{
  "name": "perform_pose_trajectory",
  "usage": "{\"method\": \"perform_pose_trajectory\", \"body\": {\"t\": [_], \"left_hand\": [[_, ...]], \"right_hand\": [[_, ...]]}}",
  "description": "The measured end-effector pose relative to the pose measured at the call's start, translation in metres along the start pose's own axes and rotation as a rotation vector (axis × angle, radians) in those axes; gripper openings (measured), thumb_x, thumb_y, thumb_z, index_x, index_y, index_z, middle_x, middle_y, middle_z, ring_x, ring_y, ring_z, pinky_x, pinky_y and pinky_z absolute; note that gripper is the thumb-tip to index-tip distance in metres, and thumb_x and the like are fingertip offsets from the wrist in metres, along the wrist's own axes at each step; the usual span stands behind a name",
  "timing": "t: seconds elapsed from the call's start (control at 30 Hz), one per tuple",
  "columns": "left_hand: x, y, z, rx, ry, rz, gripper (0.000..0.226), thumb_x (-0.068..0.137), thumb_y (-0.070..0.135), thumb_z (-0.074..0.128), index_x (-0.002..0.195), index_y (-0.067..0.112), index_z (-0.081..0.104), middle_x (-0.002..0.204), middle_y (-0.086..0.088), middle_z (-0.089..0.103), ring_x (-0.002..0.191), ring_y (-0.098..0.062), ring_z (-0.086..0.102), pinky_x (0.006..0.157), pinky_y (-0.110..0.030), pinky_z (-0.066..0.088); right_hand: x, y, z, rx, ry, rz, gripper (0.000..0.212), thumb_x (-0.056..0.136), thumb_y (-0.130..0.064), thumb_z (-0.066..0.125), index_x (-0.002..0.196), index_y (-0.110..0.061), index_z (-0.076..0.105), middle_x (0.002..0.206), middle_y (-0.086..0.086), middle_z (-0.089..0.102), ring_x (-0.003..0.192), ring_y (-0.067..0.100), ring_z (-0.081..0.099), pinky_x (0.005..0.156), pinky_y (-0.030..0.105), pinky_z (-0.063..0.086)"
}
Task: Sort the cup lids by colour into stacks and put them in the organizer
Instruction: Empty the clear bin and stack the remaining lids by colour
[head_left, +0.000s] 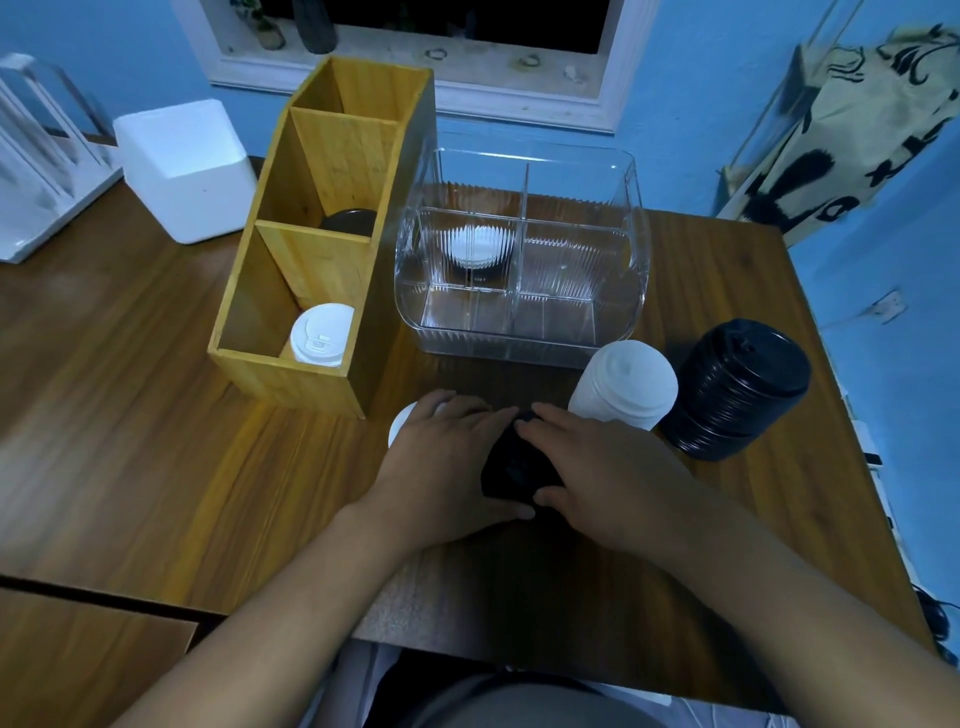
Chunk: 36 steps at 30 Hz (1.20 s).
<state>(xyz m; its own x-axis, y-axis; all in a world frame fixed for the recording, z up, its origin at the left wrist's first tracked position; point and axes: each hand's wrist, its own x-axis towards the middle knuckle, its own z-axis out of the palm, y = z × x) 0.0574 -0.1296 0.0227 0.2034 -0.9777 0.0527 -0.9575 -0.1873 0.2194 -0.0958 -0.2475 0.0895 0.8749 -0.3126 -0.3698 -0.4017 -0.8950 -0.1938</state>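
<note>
One small pile of black lids (519, 467) at the near middle of the table (156, 415), clamped from both sides. Left hand (441, 467) against the pile's left flank, thumb at the near edge, fingers curled over the far edge. Right hand (608, 478) against the right flank, gripping likewise, fingertips meeting those of the left over the top. Hands close together, parted only by the pile. Cannot tell whether lifted or resting on the wood.

Under the left fingers, mostly hidden: a loose white lid (401, 423), flat on the table. Just beyond the right hand: a tall white stack (623, 387), and hard beside that, further right, a black stack (737, 389).

Behind the hands, to the left: a wooden organizer (291, 379), three compartments in a row running away from the viewer. Nearest compartment: a stored white pile (322, 335). Middle compartment: a stored black pile (349, 221), only its top showing. Just beside it, to the right: a clear organizer (519, 343) with ribbed walls and inner dividers. Rear left section: more white lids (475, 247), something dark beneath them.

Further out, far left: a white box (182, 166) and a clear rack (31, 156). Along the back: a white window frame (519, 98) in a blue wall (701, 78). Far right: a patterned cloth (857, 130), hanging.
</note>
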Motion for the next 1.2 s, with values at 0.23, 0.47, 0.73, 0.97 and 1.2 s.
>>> {"method": "perform_pose_trajectory", "body": {"t": [0.23, 0.47, 0.73, 0.97, 1.2], "left_hand": [[0.003, 0.000, -0.008, 0.026, -0.037, 0.022, 0.104, 0.071, 0.092, 0.049, 0.153, 0.028, 0.041, 0.159, 0.010, 0.039, 0.148, -0.014, 0.029, 0.123, -0.035, 0.017], [0.005, -0.007, -0.013, -0.036, 0.023, 0.031, 0.100, 0.073, 0.083, 0.058, 0.151, 0.023, 0.043, 0.151, 0.006, 0.049, 0.142, -0.014, 0.038, 0.126, -0.042, 0.014], [-0.015, -0.019, -0.020, -0.218, 0.189, -0.006, 0.087, 0.080, 0.067, 0.068, 0.152, 0.026, 0.041, 0.151, 0.011, 0.047, 0.144, -0.006, 0.034, 0.126, -0.036, 0.017], [-0.034, -0.042, 0.000, -0.288, 0.185, -0.105, 0.077, 0.089, 0.060, 0.062, 0.152, 0.022, 0.040, 0.163, 0.011, 0.028, 0.154, -0.007, 0.012, 0.123, -0.025, 0.011], [-0.033, -0.049, 0.001, -0.400, 0.079, -0.101, 0.079, 0.095, 0.063, 0.053, 0.158, 0.034, 0.015, 0.166, 0.021, 0.004, 0.151, 0.004, 0.001, 0.121, -0.021, 0.010]], "right_hand": [[-0.007, 0.006, 0.008, 0.068, 0.039, 0.011, 0.076, 0.099, -0.049, 0.054, 0.159, -0.038, 0.008, 0.169, -0.010, 0.002, 0.149, 0.017, 0.028, 0.114, 0.035, 0.035], [-0.013, 0.007, -0.030, 0.130, 0.127, -0.008, 0.063, 0.101, -0.041, 0.054, 0.156, -0.039, 0.024, 0.163, -0.012, 0.027, 0.141, 0.008, 0.039, 0.112, 0.027, 0.031], [0.062, 0.018, -0.119, 0.121, 0.417, -0.079, 0.035, 0.099, -0.028, 0.060, 0.134, -0.025, 0.061, 0.129, -0.007, 0.067, 0.095, 0.005, 0.061, 0.089, 0.027, 0.045], [0.188, 0.018, -0.168, 0.020, 0.397, 0.003, 0.019, 0.095, -0.023, 0.059, 0.108, -0.017, 0.070, 0.107, 0.004, 0.072, 0.102, 0.026, 0.062, 0.089, 0.038, 0.050], [0.264, 0.004, -0.183, -0.239, -0.131, 0.287, 0.019, 0.094, -0.029, 0.056, 0.099, -0.011, 0.061, 0.102, 0.010, 0.066, 0.087, 0.029, 0.065, 0.086, 0.039, 0.056]]}}
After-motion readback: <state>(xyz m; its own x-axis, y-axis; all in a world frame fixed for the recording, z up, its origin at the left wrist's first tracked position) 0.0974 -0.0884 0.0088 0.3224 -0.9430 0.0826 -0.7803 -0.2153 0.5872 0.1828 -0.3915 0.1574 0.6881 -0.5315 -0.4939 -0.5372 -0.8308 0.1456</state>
